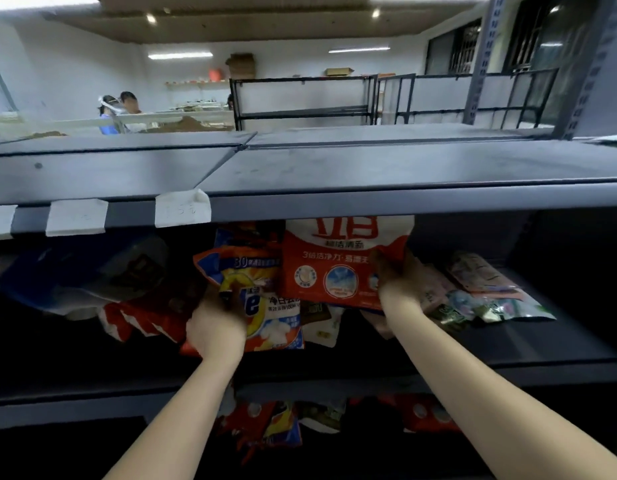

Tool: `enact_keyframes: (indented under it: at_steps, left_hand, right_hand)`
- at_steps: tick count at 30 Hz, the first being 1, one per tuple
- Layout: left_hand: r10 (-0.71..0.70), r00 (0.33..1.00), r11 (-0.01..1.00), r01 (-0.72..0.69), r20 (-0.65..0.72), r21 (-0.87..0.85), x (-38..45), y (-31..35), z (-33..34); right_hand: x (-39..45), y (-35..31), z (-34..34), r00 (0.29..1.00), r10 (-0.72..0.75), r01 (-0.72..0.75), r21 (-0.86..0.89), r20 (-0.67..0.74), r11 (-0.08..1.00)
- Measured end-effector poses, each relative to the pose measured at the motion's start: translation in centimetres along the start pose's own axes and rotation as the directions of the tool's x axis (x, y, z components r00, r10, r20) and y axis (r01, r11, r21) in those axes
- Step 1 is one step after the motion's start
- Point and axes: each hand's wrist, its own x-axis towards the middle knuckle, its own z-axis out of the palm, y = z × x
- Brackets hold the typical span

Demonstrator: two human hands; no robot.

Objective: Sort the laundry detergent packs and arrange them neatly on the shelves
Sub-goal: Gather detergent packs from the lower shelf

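Both my arms reach into the middle shelf (pixel 528 362) of a dark metal rack. My left hand (pixel 215 329) grips a blue, orange and yellow detergent pack (pixel 255 289) by its lower left side. My right hand (pixel 398 282) holds the right edge of a red and white detergent pack (pixel 334 265), which stands upright beside the first one, its top hidden behind the upper shelf's front edge. Pale pink and green packs (pixel 487 292) lie flat to the right. Red and white packs (pixel 144 320) and a blue pack (pixel 68 275) lie to the left.
The top shelf (pixel 369 164) is bare, with white paper labels (pixel 182 207) on its front edge. More packs (pixel 282 427) show on the shelf below. Beyond stand black empty racks (pixel 303 98), and two people (pixel 118 107) are at tables far left.
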Motion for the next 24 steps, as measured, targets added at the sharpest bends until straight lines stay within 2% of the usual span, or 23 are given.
enact_keyframes:
  at_steps: [2, 5, 8, 13, 19, 24]
  left_hand:
    - [-0.002, 0.999, 1.0, 0.001, -0.054, -0.016, -1.1, 1.4, -0.5]
    - [-0.026, 1.0, 0.999, 0.026, 0.007, -0.029, -2.5, 3.1, -1.0]
    - [0.007, 0.998, 0.998, -0.003, 0.061, -0.062, -4.0, 3.9, -0.8]
    - [0.087, 0.99, 0.987, -0.07, 0.115, -0.147, -7.4, 5.8, -0.8]
    - [0.223, 0.96, 0.915, -0.146, 0.171, -0.375, -13.0, 10.9, -1.1]
    - [0.297, 0.92, 0.85, -0.131, 0.257, -0.511, -17.9, 15.8, -0.4]
  right_hand:
    - [-0.8, 0.1, -2.6, 0.994, 0.003, -0.003, 0.004, -0.11, 1.0]
    - [-2.7, 0.2, -6.7, 0.936, -0.046, 0.014, -0.093, -0.35, 0.996]
    - [-4.5, -0.4, -10.1, 0.875, -0.093, -0.015, -0.22, -0.474, 0.975]
    - [-8.8, -0.8, -16.3, 0.786, -0.232, -0.033, -0.413, -0.573, 0.91]
    - [-13.3, -1.5, -23.4, 0.637, -0.274, -0.057, -0.399, -0.721, 0.915]
    - [-15.8, -2.8, -29.5, 0.503, -0.328, -0.043, -0.402, -0.799, 0.915]
